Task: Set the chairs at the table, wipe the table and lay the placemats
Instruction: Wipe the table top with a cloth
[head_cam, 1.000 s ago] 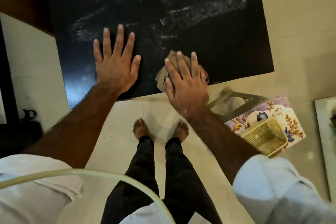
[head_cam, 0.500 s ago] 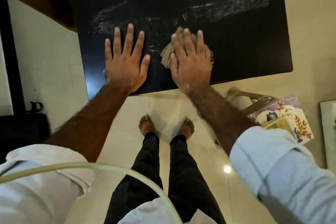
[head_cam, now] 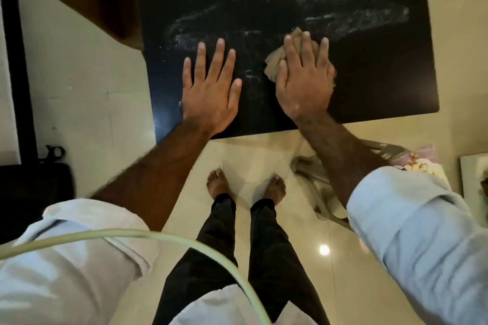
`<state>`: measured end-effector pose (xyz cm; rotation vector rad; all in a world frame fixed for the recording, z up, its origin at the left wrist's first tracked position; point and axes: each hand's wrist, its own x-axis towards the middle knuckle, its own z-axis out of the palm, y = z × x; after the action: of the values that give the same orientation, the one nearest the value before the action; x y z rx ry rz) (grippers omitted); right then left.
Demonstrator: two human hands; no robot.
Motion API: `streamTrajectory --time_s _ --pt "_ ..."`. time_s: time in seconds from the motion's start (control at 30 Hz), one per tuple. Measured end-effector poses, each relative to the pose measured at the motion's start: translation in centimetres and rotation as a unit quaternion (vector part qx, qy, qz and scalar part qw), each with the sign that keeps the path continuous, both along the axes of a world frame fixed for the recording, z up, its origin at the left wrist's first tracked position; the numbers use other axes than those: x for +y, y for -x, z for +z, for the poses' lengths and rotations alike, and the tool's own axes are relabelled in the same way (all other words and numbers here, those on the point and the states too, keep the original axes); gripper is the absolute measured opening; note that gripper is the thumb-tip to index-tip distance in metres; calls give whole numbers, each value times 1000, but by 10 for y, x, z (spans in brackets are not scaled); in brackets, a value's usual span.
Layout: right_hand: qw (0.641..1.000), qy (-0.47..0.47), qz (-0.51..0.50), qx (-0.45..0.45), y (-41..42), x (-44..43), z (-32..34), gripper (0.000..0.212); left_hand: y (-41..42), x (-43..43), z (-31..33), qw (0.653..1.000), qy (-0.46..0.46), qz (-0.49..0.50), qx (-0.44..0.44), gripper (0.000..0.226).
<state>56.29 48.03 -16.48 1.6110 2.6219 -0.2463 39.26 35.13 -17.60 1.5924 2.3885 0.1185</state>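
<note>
A black table [head_cam: 383,82] fills the upper middle of the head view, with pale wet streaks across its top. My left hand [head_cam: 211,90] lies flat on the table near its front edge, fingers spread and straight. To its right, my right hand [head_cam: 303,79] presses flat on a crumpled beige cloth [head_cam: 273,62], which shows from under the fingers on the left and top. A grey plastic chair [head_cam: 311,169] stands at the right below the table edge, mostly hidden behind my right forearm.
Flowered placemats [head_cam: 422,161] lie on the chair at the right. A pale slab [head_cam: 472,174] sits at the right edge. A black bag [head_cam: 34,182] lies on the floor at left. My bare feet stand on glossy cream tiles [head_cam: 250,150].
My right hand has pushed the cloth forward from the table's front edge and a little to the right. My left hand has stayed flat in the same place.
</note>
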Motion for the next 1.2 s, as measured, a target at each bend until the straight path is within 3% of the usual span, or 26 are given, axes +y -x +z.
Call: streamTrajectory --time_s 0.27,0.4,0.57,0.7,0.8,0.9,0.97,1.03,1.2 --pt "992 50 115 -29 -30 -111 4 65 52 -37 -4 999 29 -8 41 73" --pt "996 60 51 -40 -44 -90 7 66 56 -38 -2 999 10 -15 46 72" --pt "1000 30 -5 5 19 -33 2 66 59 -36 -2 999 6 -17 39 72" --pt "997 16 74 16 63 -53 -4 67 63 -37 0 1000 13 -10 -12 71" --pt "992 22 123 28 60 -93 -5 65 68 -41 6 994 -20 15 -107 66" --pt "982 120 121 84 51 -98 9 63 62 -39 24 974 -50 79 -205 65" --pt "979 137 57 142 39 -78 24 62 45 -36 34 979 -41 91 -180 64" --pt "983 81 -17 164 18 -47 30 64 17 -32 40 993 -27 52 -101 67" --pt "995 -4 -21 94 -27 -6 5 58 -54 -11 29 998 15 -60 24 78"
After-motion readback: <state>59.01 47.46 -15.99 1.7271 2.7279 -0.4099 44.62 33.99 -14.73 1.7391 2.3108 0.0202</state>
